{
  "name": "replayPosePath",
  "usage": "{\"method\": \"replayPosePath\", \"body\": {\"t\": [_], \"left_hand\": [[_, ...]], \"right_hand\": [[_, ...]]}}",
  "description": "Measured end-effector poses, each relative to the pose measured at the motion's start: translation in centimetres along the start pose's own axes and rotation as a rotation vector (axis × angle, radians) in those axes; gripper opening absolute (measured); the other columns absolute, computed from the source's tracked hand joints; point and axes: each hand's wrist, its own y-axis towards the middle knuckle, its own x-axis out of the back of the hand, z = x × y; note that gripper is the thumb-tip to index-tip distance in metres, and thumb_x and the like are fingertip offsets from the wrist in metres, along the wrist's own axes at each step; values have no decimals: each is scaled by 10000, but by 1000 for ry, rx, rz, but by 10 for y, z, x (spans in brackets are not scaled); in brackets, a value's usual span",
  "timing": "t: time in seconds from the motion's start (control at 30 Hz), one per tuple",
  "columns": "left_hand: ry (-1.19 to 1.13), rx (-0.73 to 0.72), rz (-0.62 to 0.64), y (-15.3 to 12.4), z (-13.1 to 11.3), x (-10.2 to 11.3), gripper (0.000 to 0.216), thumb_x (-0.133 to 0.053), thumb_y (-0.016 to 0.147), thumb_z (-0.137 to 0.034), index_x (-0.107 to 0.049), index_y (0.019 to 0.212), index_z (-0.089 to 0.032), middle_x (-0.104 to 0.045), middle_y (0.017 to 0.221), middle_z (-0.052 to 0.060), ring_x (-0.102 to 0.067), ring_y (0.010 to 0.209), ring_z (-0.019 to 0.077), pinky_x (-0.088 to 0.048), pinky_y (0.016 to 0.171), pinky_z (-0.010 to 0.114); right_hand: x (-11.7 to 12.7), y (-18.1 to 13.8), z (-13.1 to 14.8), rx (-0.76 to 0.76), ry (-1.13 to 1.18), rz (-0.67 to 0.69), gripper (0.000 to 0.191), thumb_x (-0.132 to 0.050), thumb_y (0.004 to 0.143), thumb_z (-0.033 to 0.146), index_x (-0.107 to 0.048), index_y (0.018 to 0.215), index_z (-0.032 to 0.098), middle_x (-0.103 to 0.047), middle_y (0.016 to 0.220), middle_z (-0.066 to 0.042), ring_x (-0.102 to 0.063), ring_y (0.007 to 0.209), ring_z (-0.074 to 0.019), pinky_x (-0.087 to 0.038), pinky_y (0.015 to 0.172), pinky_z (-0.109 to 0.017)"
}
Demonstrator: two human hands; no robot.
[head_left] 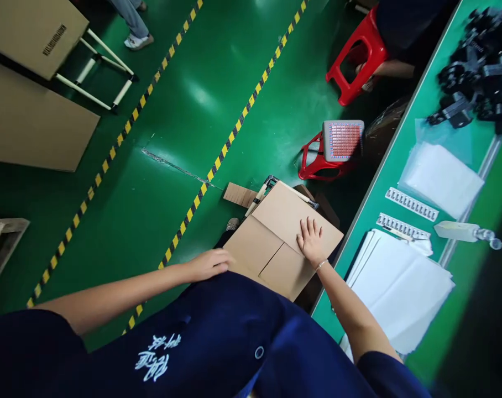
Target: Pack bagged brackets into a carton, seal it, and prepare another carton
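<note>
A brown cardboard box (255,239) with flat flaps lies in front of my waist, a dark slit between two of its panels. My right hand (311,241) rests flat on the far flap, fingers spread and holding nothing. At the near left edge of the box is my left hand (212,264), its fingers bent and pressed together on the cardboard. Its fingertips are slightly blurred, and the underside of that grip is hidden. Beneath the box, part of a pale tube frame (257,198) sticks out.
To the right runs a green workbench (369,207) with white sheets (400,287), label strips (412,204), a bottle (458,231) and black parts (479,72). Red stools (359,52) stand beyond, one beside a seated person. Striped tape (234,132) crosses the floor; large cartons (31,33) stand left.
</note>
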Motion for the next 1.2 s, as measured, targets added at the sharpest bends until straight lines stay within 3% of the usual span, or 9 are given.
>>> {"method": "replayPosePath", "body": {"t": [0.07,0.2,0.37,0.47,0.57,0.77,0.93,1.07,1.2], "left_hand": [[36,99,-203,18,-5,-7,434,-273,968,-352,-585,1252,-248,-640,1268,30,-555,1202,179,-288,1142,389],[126,374,-584,118,0,-20,570,-332,933,-274,-271,1484,-141,-316,1547,127,-270,1437,230,-172,1184,482],[106,472,-529,174,23,-24,530,-308,956,-248,-300,1473,-130,-324,1541,134,-245,1447,245,-104,1186,528],[76,487,-499,170,30,-23,487,-297,969,-249,-375,1436,-137,-403,1499,135,-320,1412,251,-139,1182,514],[35,501,-462,167,31,-16,486,-299,978,-286,-386,1433,-138,-493,1426,159,-470,1305,280,-356,1085,464],[-7,421,-426,163,18,-3,489,-266,975,-273,-379,1425,-118,-561,1340,188,-566,1187,295,-479,933,420],[-21,225,-358,96,9,-1,530,-338,962,-365,-356,1419,-98,-530,1362,182,-511,1254,248,-394,1053,388],[-88,25,-47,33,29,11,402,-590,828,-530,-666,1072,-220,-729,988,40,-681,935,203,-505,840,270],[-121,-54,105,26,59,7,269,-510,917,-416,-707,894,-235,-740,856,-2,-698,801,160,-490,689,216]], "right_hand": [[-3,-2,-2,18,-48,-15,576,-330,958,381,-304,1494,172,-202,1588,-128,-66,1473,-322,-71,1141,-612],[2,-7,-7,30,-49,8,577,-292,973,407,-287,1500,172,-194,1590,-129,-74,1473,-322,-91,1138,-609],[30,6,-38,71,90,130,599,-370,949,469,-339,1483,199,-247,1579,-93,-192,1453,-285,-194,1157,-497],[48,24,-67,-198,89,123,581,-336,958,468,-447,1414,126,-434,1469,-159,-389,1355,-285,-329,1087,-435],[54,37,-81,-424,46,118,646,-184,985,466,-631,1195,50,-654,1152,-241,-591,1122,-330,-447,918,-439],[51,40,-74,-600,45,97,652,-218,979,509,-725,1004,100,-710,996,-194,-652,988,-293,-464,801,-333],[47,37,-78,-699,77,103,654,-247,967,534,-736,1018,102,-705,1021,-203,-644,1005,-301,-463,799,-335],[44,39,-81,-776,50,136,654,-224,965,515,-726,1080,112,-689,1072,-220,-625,1043,-344,-461,801,-382],[47,50,-76,-829,-7,190,613,-225,964,450,-717,1129,124,-679,1104,-232,-610,1070,-369,-452,800,-403]]}}
